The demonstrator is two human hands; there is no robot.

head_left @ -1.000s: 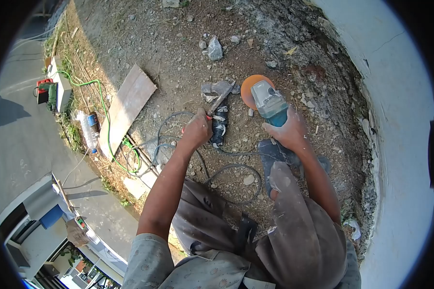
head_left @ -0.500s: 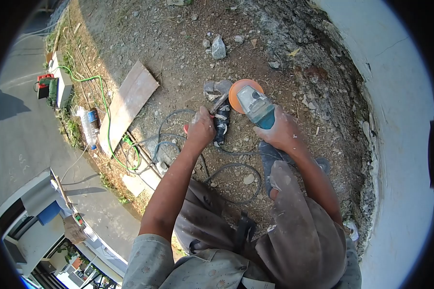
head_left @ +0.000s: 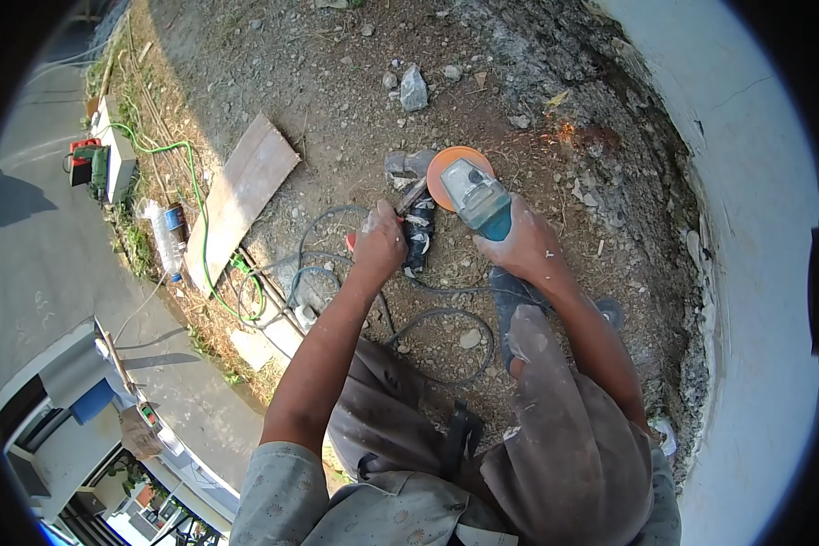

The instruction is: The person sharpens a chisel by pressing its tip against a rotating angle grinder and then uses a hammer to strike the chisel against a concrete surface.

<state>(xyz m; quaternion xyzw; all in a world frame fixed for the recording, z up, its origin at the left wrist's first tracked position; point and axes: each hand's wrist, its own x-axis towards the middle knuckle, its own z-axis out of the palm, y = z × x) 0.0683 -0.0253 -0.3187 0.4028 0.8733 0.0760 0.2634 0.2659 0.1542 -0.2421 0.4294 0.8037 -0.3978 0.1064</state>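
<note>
My right hand (head_left: 525,244) is wrapped round the body of a teal and grey angle grinder (head_left: 479,196). The grinder's orange disc (head_left: 448,173) faces left, its edge at the end of a narrow flat metal tool (head_left: 413,195). Closed round that tool is my left hand (head_left: 379,238); a red end of the tool sticks out at its left side. Just beneath the metal lies a dark item with pale patches (head_left: 418,238) and a grey end, whose kind I cannot make out. Orange sparks (head_left: 567,133) show on the ground to the disc's upper right.
A grey cable (head_left: 437,314) loops over the stony soil between my legs. To the left lie a board (head_left: 244,205), a green cord (head_left: 200,196), a plastic bottle (head_left: 162,238) and a can (head_left: 176,221). A white wall (head_left: 755,273) runs along the right.
The grinder and my right hand have shifted slightly left and up. Sparks now show near the wall's base, where none appeared before. My left hand stays in about the same place.
</note>
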